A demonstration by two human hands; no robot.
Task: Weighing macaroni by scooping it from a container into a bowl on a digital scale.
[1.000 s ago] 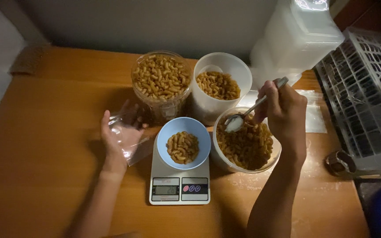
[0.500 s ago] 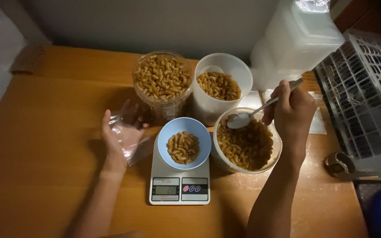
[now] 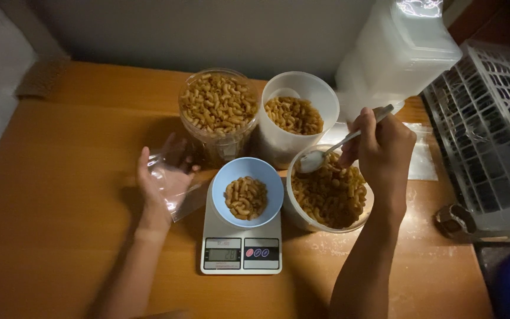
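Right hand (image 3: 382,150) grips a metal spoon (image 3: 332,150) by the handle, fingers curled tight round it; the spoon bowl now sits low, just over the pasta in the near-right tub (image 3: 330,192). A second ago the spoon was held higher and looked loaded or mid-lift; it has since dropped toward the tub surface and the wrist has swung right, so a fresh scoop is likely being picked up, not delivered. Spoon bowl looks empty or nearly so, hard to tell in the dim light.

Left hand (image 3: 163,177) lies palm up and open on the table left of the scale, fingers spread, a small clear plastic bag (image 3: 175,177) resting across it. It has not shifted across the frames; bag is loosely held, not pinched shut.

Between the hands: blue bowl (image 3: 247,192) on a white digital scale (image 3: 241,245), a small heap of elbow pasta (image 3: 246,198) in it, amount unchanged from before. Scale display is lit.

Far side: clear jar (image 3: 218,112) full of pasta, and to its right a white tub (image 3: 298,115) partly filled. Further right, a large translucent container (image 3: 396,59) and a white wire rack (image 3: 491,136). All on a wooden table (image 3: 60,195).
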